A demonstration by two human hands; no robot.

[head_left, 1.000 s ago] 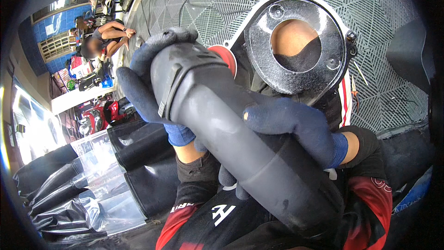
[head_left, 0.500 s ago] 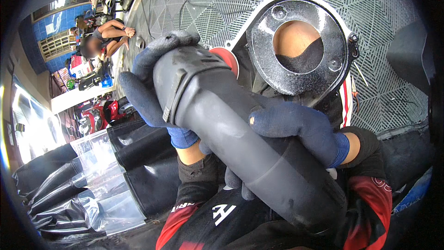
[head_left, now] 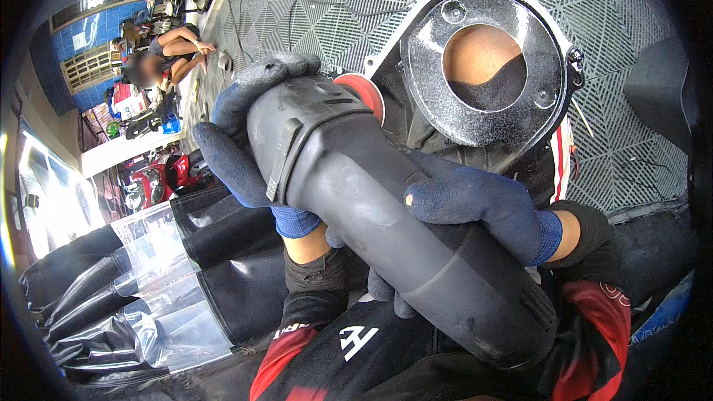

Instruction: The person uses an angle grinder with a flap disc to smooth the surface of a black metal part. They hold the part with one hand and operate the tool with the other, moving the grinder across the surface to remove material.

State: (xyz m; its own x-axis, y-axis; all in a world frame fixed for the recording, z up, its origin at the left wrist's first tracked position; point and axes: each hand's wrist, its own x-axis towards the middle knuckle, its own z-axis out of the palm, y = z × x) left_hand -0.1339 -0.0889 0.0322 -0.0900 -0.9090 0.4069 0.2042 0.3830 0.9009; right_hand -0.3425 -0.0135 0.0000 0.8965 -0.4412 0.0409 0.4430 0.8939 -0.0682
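A bulky black power tool (head_left: 371, 200), polisher-like in shape, slants across my lap. Its broad head points up and left, while the vented end lies low at the right. My gloved left hand (head_left: 245, 134) is closed around the head. Over the body lies my right thumb, and fingertips of my right hand (head_left: 483, 204) show beneath it, so the hand grips the middle. Just beyond the head a red disc (head_left: 364, 96) with a pale rim partly shows. Farther out, a speckled black round cover (head_left: 423, 89) with a silver flanged edge rests by my leg; skin and dark cloth show through its hole.
Grey patterned mats (head_left: 356, 22) cover the floor, with a thin dark cable (head_left: 334, 6) across them. Shiny black sheeting with a clear strip (head_left: 171, 304) lies at the left. A person (head_left: 174, 59) sits far left, near a red motorcycle (head_left: 152, 182). A black flap (head_left: 661, 93) is at the right.
The tool has rolled and tilted slightly in my hands, bringing vent slots at its lower end into view. The round cover has shifted a little up and to the right. Both grips stay the same.
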